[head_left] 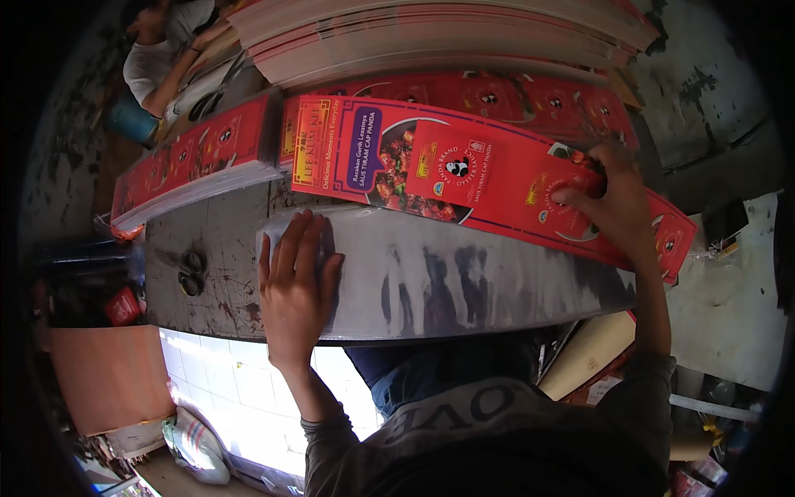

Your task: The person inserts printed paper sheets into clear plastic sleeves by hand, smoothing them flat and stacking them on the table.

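A long red printed strip [497, 178] with food pictures and a panda emblem lies slantwise above a stack of clear plastic sleeves [447, 269]. My right hand [609, 203] is closed on the strip near its right end, with the thumb on its printed face. My left hand [296, 265] rests on the left end of the plastic sleeves, its fingers stretched out and holding nothing. Behind the strip, more red printed strips [530, 95] are partly covered.
Tall stacks of printed sheets [439, 41] stand at the back. A stack of red strips in plastic [195, 166] lies left, with black scissors [190, 269] below it on the worn table [224, 302]. Another person [161, 58] is at the upper left.
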Demonstrator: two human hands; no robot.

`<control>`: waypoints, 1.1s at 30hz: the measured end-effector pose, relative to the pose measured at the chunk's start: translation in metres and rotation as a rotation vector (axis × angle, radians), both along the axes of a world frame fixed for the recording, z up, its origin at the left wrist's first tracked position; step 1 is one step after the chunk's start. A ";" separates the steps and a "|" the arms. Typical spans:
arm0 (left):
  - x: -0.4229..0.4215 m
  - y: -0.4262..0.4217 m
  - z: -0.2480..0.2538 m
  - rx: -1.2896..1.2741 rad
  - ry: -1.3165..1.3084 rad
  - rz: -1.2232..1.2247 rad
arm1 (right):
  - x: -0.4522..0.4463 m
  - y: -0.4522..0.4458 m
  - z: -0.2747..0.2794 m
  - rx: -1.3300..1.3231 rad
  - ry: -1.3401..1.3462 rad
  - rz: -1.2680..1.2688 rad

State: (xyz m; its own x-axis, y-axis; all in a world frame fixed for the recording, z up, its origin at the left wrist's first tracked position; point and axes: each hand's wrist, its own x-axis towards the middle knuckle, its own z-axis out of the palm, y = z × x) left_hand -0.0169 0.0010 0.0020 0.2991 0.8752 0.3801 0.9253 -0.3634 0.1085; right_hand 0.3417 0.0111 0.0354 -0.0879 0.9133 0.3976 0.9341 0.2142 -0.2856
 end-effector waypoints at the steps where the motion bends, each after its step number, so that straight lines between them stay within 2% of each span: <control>1: 0.001 0.000 -0.003 -0.010 -0.036 -0.001 | -0.006 0.000 0.005 -0.032 0.018 -0.008; 11: -0.002 -0.005 -0.009 0.021 -0.026 0.001 | -0.015 0.008 0.005 -0.122 0.148 0.018; 23: 0.004 0.002 0.002 -0.028 -0.028 -0.088 | -0.014 0.008 0.001 0.002 0.098 0.027; 27: 0.004 0.004 0.002 -0.059 -0.071 -0.078 | -0.018 0.007 0.002 -0.049 0.147 0.034; 33: -0.001 0.001 0.000 0.149 0.021 -0.089 | -0.026 0.007 0.012 -0.070 0.113 0.026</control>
State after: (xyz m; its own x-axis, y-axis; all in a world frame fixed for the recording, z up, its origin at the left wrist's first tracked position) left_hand -0.0176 0.0017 0.0023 0.3823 0.7795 0.4962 0.8903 -0.4545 0.0282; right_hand 0.3159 0.0179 0.0471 -0.0702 0.9373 0.3414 0.8894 0.2138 -0.4041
